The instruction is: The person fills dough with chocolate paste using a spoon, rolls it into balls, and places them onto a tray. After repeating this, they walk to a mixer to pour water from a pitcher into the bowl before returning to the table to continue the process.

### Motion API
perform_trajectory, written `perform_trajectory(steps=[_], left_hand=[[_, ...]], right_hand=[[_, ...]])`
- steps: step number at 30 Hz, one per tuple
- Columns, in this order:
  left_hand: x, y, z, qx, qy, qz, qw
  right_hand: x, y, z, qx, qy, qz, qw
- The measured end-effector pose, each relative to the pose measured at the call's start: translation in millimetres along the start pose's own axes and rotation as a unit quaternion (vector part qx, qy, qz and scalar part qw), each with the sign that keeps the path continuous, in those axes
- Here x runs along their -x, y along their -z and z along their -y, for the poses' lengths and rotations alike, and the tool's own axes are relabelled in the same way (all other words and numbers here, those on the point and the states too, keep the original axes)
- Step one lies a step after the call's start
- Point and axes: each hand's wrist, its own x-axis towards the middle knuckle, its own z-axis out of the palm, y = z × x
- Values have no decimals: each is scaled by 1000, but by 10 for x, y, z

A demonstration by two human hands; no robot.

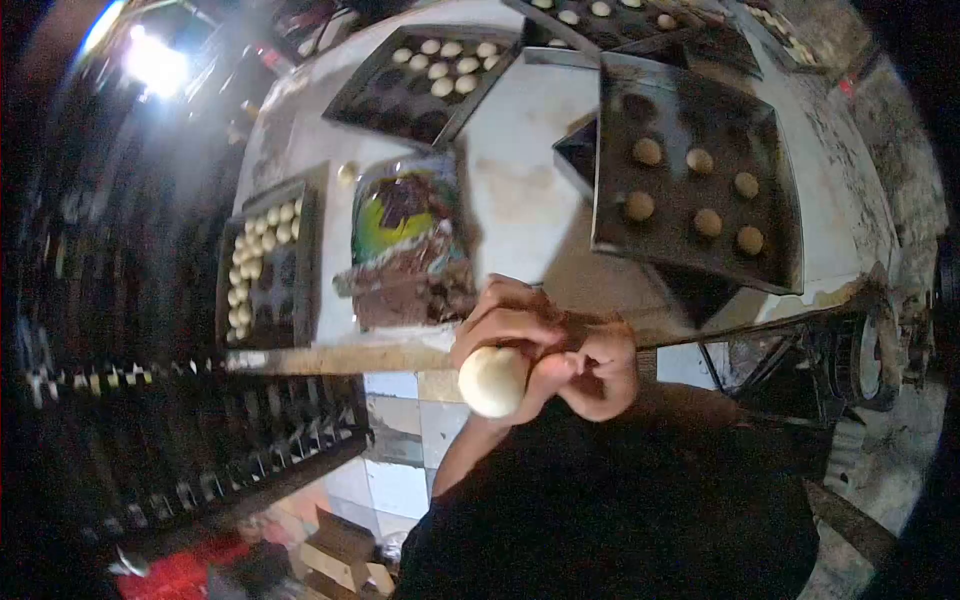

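My left hand (510, 330) is closed around a pale, smooth ball of dough (493, 382) that bulges out of its thumb side. My right hand (603, 368) presses up against the left one, its fingers curled together near the left thumb. Whatever the right fingers hold, if anything, is hidden. Both hands are just in front of the table edge. Beyond them lies an open plastic bag (405, 225) with a green and yellow print and a dark brown, crumbly mass (415, 298) at its near end. One small pale ball (348, 173) rests beside the bag.
A dark tray (690, 105) with several brown balls sits tilted over another tray at the right. Trays with pale balls stand at the left (273, 318) and at the back (375, 92). A dark slatted rack (220, 470) is left of the table (510, 215).
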Motion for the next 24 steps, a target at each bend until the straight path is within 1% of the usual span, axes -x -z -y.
perform_trajectory(steps=[1, 2, 3, 5, 6, 9, 10, 12, 13, 14, 15, 16, 18, 19, 21, 22, 23, 24], left_hand=[[-176, -114, 152, -10, -35, 9, 999], [-348, -235, 172, -51, 8, -5, 999], [-419, -350, 356, -90, 62, -34, 993], [-443, -631, 836, -106, 172, 6, 979], [-375, -842, 1125, 30, 243, -5, 970], [-321, -1159, 1604, 92, 313, 141, 935], [-371, -1212, 1793, 137, 225, 184, 947], [-463, -1240, 1902, 206, 254, 233, 916], [-782, -1223, 1525, 231, 369, 238, 868], [-958, -1168, 1327, 253, 478, 239, 807], [-953, -1090, 1360, 209, 464, 214, 833], [-924, -1003, 1397, 164, 450, 189, 857], [-1011, -771, 1312, 33, 346, 148, 926], [-1016, -614, 1238, 30, 365, 120, 923], [-961, -239, 1095, 18, 393, 66, 917], [-868, -28, 1088, -5, 340, 31, 940], [-718, 167, 1082, -29, 288, -6, 957], [-572, 313, 1033, 57, 357, -116, 925]], right_hand=[[-191, 295, 31, 84, -17, 69, 994], [-380, 589, 62, 168, -22, 140, 976], [-428, 737, 77, 200, -55, 75, 975], [-461, 1008, 83, 262, -118, -46, 957], [-529, 1151, 33, 313, -55, -32, 948], [-655, 1431, -293, 385, 1, 123, 915], [-670, 1575, -446, 348, 4, 119, 930], [-734, 1798, -673, 308, -37, 88, 946], [-771, 1922, -783, 288, -56, 75, 953], [-863, 2086, -959, 293, -75, 52, 952], [-956, 2249, -1134, 298, -94, 30, 950], [-1117, 2376, -1341, 338, -101, -8, 936], [-1397, 2624, -1794, 414, -116, -80, 899], [-1452, 2785, -2105, 439, -150, -76, 883], [-1245, 3034, -2714, 593, -150, 99, 785], [-1176, 3133, -2938, 622, -160, 161, 749], [-1190, 3100, -2896, 627, -180, 186, 735], [-1228, 3054, -2835, 624, -198, 197, 729]])
